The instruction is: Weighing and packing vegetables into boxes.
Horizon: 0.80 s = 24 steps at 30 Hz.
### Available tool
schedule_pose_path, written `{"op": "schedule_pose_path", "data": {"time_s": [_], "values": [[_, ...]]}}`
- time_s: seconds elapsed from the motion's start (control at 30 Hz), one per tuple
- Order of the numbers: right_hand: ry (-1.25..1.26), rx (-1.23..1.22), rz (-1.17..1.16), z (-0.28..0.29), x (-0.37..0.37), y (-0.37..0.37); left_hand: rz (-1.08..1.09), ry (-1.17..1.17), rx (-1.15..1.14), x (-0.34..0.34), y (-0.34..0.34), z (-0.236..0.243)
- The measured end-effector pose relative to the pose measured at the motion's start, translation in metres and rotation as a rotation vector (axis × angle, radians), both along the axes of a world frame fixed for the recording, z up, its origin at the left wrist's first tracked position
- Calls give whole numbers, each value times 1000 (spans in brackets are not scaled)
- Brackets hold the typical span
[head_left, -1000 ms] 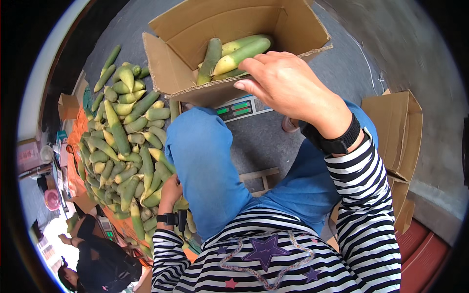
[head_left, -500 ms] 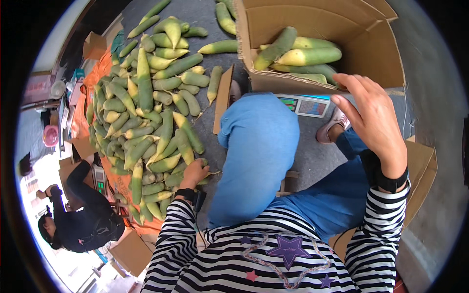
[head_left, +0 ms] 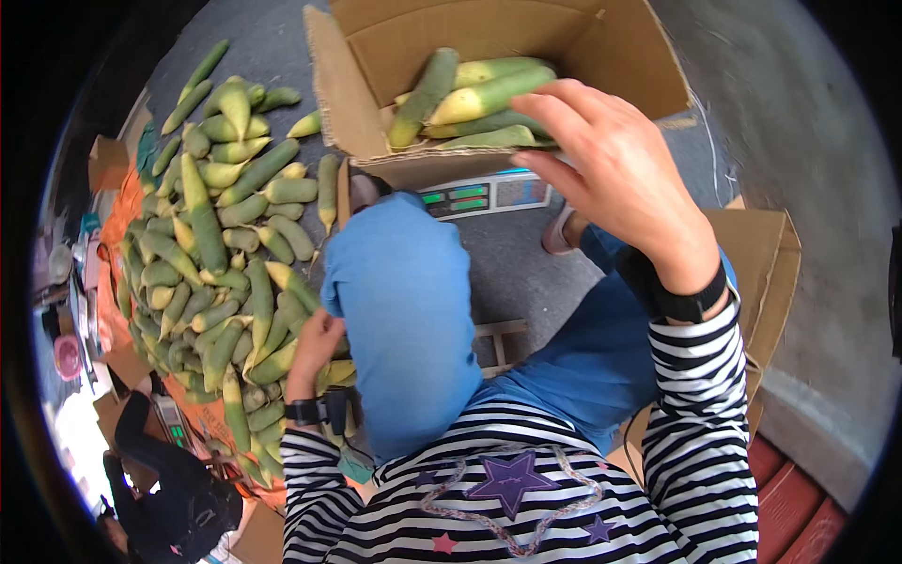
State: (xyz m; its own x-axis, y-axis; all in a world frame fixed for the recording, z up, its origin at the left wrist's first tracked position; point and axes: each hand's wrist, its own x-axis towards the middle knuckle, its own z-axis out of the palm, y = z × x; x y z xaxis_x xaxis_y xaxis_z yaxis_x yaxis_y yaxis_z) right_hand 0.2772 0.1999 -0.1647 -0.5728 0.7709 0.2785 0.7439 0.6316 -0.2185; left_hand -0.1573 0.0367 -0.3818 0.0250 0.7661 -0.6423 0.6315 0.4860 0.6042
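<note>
- Right hand (head_left: 611, 179): open, fingers spread and empty, held over the near rim of the brown corrugated cardboard box (head_left: 352, 103).
- Box contents: long green-and-yellow tapered shoots (head_left: 479, 99), lying across one another inside.
- Left hand (head_left: 315, 343): fingers curled around one green-yellow shoot (head_left: 277, 362) at the near edge of the large heap of similar shoots (head_left: 216, 244) on the grey floor.
- Grey electronic scale with green display (head_left: 479, 195): under the box.
- Another person in dark clothing (head_left: 164, 489): lower left, beside the heap.
</note>
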Motion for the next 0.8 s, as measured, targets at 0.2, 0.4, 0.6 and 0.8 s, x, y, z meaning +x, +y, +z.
{"op": "schedule_pose_path", "data": {"time_s": [0.2, 0.4, 0.6, 0.8], "values": [[80, -22, 9, 6, -4, -5, 69, -184, 611, 65, 53, 149], [379, 235, -83, 52, 19, -54, -383, -15, 1071, 138, 59, 234], [604, 144, -513, 37, 102, -131, -695, 287, 1045, 174, 74, 216], [41, 217, -1245, -63, 246, -201, -684, 299, 1034, 166, 73, 210]]}}
